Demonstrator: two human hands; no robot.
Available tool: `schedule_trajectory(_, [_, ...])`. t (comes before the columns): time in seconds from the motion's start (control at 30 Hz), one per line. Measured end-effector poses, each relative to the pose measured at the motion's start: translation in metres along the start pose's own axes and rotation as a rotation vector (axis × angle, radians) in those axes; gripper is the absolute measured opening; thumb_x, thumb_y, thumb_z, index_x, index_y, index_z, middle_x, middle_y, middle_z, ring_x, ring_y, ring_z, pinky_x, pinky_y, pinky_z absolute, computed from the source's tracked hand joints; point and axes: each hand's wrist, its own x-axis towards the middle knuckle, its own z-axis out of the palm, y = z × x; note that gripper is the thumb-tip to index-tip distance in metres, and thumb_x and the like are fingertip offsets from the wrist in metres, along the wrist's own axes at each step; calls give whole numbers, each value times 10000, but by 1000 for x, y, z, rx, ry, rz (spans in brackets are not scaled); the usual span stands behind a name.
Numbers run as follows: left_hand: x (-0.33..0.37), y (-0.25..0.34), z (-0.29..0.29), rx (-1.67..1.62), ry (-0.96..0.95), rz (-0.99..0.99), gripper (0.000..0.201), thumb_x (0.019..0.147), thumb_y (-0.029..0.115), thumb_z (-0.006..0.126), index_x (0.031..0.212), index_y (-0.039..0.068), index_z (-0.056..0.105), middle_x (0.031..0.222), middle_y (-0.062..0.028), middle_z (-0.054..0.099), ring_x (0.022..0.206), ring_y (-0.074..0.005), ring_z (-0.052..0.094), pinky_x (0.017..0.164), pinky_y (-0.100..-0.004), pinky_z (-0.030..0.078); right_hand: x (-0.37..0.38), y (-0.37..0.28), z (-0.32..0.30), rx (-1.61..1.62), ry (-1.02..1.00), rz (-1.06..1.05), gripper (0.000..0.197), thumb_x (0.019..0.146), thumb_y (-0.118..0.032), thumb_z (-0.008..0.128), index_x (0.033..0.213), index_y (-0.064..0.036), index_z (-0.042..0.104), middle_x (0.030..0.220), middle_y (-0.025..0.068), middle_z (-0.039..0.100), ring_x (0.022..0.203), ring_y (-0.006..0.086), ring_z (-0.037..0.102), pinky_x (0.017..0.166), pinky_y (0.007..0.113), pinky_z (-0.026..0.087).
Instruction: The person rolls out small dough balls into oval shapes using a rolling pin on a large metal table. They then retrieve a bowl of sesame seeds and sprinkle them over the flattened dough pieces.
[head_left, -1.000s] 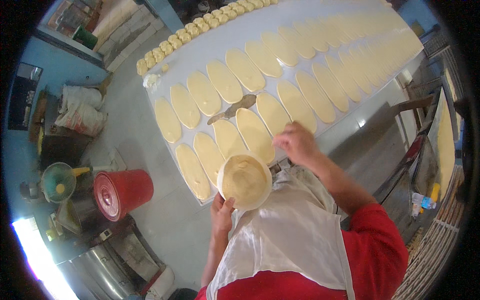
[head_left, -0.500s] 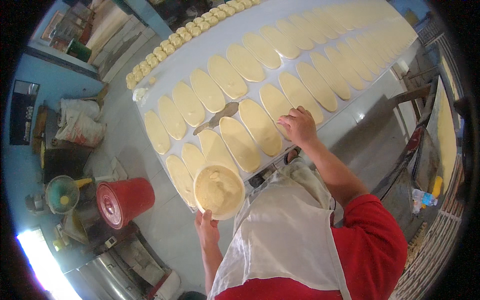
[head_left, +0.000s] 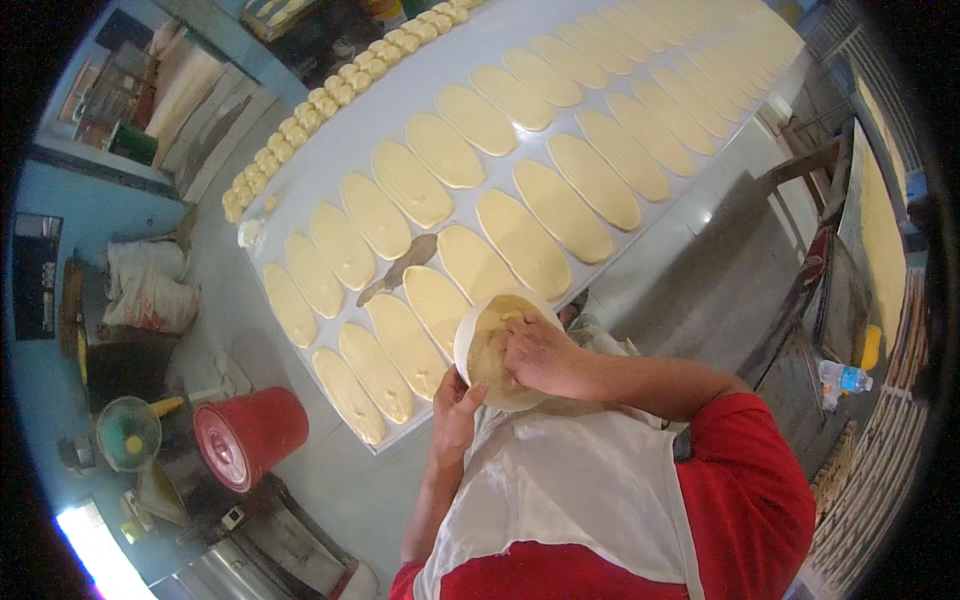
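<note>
While the left hand [head_left: 455, 405] grips the round white bowl [head_left: 497, 350] from below at the desk [head_left: 420, 85] edge, the right hand [head_left: 535, 350] dips inside, fingers seemingly curled into soft, sticky filling.

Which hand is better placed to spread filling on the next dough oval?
Right, probably. The right hand is inside the white bowl on the pale filling, nearest the dough ovals at the table edge. The left hand is busy gripping the bowl's rim from below.
</note>
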Motion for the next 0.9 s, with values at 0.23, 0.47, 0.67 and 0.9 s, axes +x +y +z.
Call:
schedule_trajectory(0.23, [21, 6, 22, -104, -60, -36, 560, 904, 109, 631, 1410, -76, 475, 1290, -125, 639, 1165, -178, 608, 987, -329, 489, -34, 68, -33, 408, 223, 200, 84, 816, -243, 729, 835, -168, 762, 852, 32, 637, 945, 252, 614, 799, 409, 490])
schedule_trajectory(0.47, [37, 23, 25, -2, 17, -30, 602, 915, 173, 634, 1433, -75, 453, 1324, -139, 625, 1172, -206, 618, 995, -352, 496, -43, 179, 8, 16, 362, 471, 109, 796, -260, 774, 867, -178, 759, 820, 15, 579, 849, 256, 587, 770, 416, 480])
schedule_trajectory(0.67, [52, 36, 41, 37, 11, 20, 699, 926, 318, 688, 1452, -66, 434, 1391, -169, 594, 1238, -265, 616, 1052, -422, 502, -65, 226, 20, 1, 450, 620, 124, 782, -269, 766, 867, -178, 767, 817, 31, 581, 890, 265, 594, 779, 431, 480])
schedule_trajectory(0.9, [83, 44, 91, -12, -3, 7, 599, 908, 113, 637, 1447, -65, 443, 1338, -137, 619, 1212, -211, 606, 1053, -363, 472, -69, 249, -19, 159, 467, 522, 150, 789, -245, 718, 917, -176, 753, 824, 53, 587, 879, 287, 592, 765, 443, 490])
